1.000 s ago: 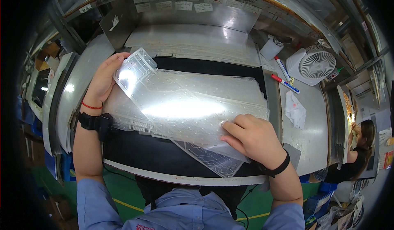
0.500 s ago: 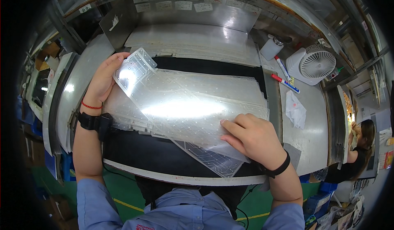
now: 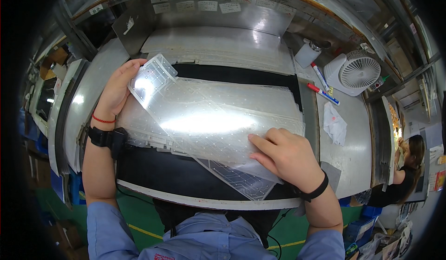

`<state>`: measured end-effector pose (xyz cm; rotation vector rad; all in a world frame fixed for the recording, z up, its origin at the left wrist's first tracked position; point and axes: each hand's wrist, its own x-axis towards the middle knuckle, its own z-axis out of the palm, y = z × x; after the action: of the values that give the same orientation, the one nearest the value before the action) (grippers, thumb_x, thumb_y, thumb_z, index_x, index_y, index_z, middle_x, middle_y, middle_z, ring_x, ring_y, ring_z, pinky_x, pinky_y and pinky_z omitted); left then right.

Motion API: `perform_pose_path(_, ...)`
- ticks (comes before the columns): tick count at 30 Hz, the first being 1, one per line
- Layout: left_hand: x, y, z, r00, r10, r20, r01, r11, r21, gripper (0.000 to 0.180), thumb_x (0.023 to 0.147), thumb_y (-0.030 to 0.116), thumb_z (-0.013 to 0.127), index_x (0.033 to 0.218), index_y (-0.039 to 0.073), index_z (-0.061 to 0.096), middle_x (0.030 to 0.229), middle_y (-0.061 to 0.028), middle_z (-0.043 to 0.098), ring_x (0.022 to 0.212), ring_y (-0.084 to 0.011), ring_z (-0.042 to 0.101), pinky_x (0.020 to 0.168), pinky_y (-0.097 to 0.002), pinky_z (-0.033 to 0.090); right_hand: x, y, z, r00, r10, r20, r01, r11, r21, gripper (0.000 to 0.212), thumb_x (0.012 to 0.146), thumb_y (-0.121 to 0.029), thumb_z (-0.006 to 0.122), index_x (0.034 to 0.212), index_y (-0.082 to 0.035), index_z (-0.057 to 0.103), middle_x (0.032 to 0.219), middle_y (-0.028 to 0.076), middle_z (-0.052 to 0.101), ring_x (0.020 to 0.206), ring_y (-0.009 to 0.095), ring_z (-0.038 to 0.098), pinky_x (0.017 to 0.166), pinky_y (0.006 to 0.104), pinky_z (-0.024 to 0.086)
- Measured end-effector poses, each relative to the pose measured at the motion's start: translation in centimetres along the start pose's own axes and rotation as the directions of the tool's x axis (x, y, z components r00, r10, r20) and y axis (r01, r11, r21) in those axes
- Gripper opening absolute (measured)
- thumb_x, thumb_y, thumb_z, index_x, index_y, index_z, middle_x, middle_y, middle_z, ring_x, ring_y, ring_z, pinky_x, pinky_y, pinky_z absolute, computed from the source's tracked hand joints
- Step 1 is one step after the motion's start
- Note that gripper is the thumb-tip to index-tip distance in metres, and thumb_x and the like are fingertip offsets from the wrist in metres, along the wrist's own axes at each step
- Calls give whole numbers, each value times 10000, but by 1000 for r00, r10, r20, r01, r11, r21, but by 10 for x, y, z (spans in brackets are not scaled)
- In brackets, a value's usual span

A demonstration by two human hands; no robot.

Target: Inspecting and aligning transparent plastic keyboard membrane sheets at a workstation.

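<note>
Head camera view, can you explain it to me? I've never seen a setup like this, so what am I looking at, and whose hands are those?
There's no machine at work here, just a person's two bare hands. The camera is worn on the person's head, looking down, and its wide lens bends straight edges.

The left hand holds a clear patterned sheet by its upper left end. The right hand has its fingertips at the pile of clear sheets; I can't tell whether it grips one.

The pile lies on a black work surface. To the right are red-capped pens, a crumpled white tissue, a white bottle and a white fan.
</note>
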<state>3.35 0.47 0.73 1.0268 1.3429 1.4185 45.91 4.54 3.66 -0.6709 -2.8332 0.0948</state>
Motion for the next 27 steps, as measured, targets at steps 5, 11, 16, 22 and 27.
perform_pose_path(5, 0, -1, -2, 1000, -1, 7, 1, 1000, -6, 339, 1038, 209, 491, 1286, -12, 561, 1146, -72, 666, 1031, -123, 637, 926, -270, 503, -1, 1, 1, 1000, 3, 21, -2, 1000, -9, 314, 854, -314, 711, 1105, -131, 666, 854, 29, 583, 769, 211, 618, 635, 332, 512)
perform_pose_path(11, 0, 1, -1, 1000, -2, 5, 2, 1000, -11, 340, 1037, 205, 490, 1287, -14, 559, 1157, -76, 664, 1039, -126, 637, 925, -270, 503, -1, 2, 3, 999, -27, -18, 26, 999, -22, 324, 863, -329, 696, 1108, -126, 633, 834, 28, 541, 750, 190, 601, 613, 319, 507)
perform_pose_path(16, 0, 1, 0, 1000, -5, -5, 5, 1000, -5, 337, 1035, 200, 491, 1286, -14, 561, 1154, -76, 665, 1041, -126, 636, 926, -270, 502, 0, -2, 0, 1000, 24, 14, -24, 1000, -9, 322, 845, -311, 718, 1107, -129, 677, 862, 32, 602, 793, 219, 629, 651, 343, 516)
perform_pose_path(22, 1, -1, -2, 1000, -6, -1, 6, 1000, -10, 334, 1035, 202, 492, 1280, -11, 566, 1144, -68, 668, 1029, -123, 638, 925, -269, 501, -2, 0, 0, 998, 20, 54, -20, 1000, -11, 378, 842, -321, 719, 1166, -133, 667, 864, 37, 595, 793, 222, 625, 659, 344, 517)
perform_pose_path(27, 1, -2, -3, 1000, -14, 19, 14, 1000, 1, 324, 1020, 147, 502, 1290, -25, 551, 1135, -84, 667, 1021, -118, 639, 924, -268, 507, 1, -1, 3, 998, 40, 42, -40, 999, -4, 416, 838, -335, 720, 1197, -131, 670, 866, 37, 606, 794, 221, 629, 658, 339, 518)
